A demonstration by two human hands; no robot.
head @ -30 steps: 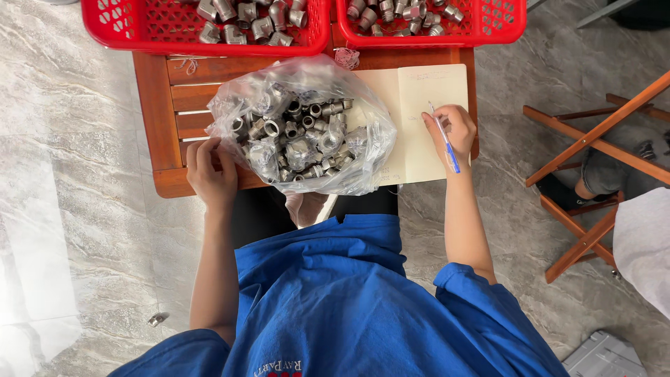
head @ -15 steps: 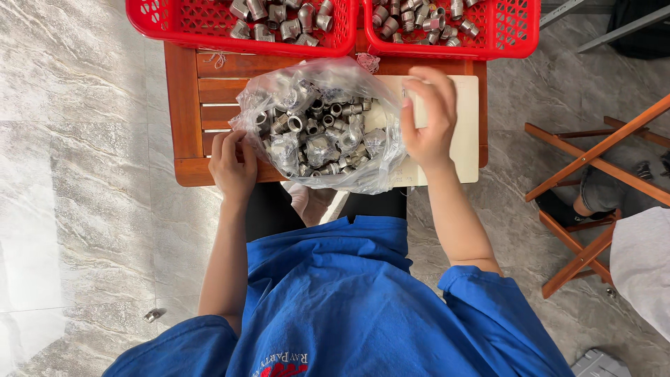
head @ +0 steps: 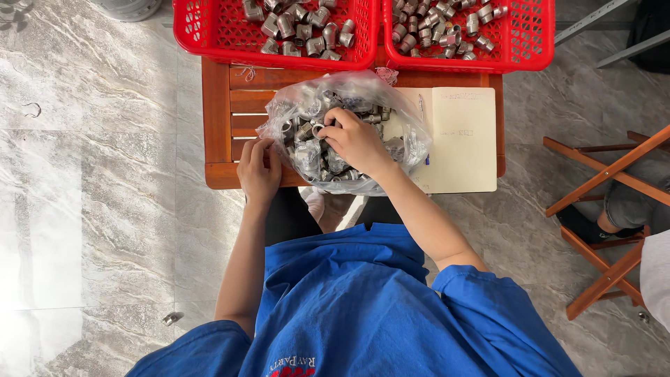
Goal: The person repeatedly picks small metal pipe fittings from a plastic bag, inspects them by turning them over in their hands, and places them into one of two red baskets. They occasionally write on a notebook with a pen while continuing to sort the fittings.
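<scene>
The right hand [head: 356, 139] is sunk in the clear plastic bag [head: 405, 136]; its fingertips are buried among the metal pipe fittings [head: 307, 150], so what they hold cannot be determined; the two red baskets [head: 209, 42] beyond the bag are cut by the top edge; the notebook's [head: 464, 139] left page is partly covered by the bag; its writing is too small to read.

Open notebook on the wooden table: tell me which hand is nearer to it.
Right. The right hand is inside the clear plastic bag of metal fittings, just beside the open notebook. The left hand grips the bag's far edge, farther away.
</scene>
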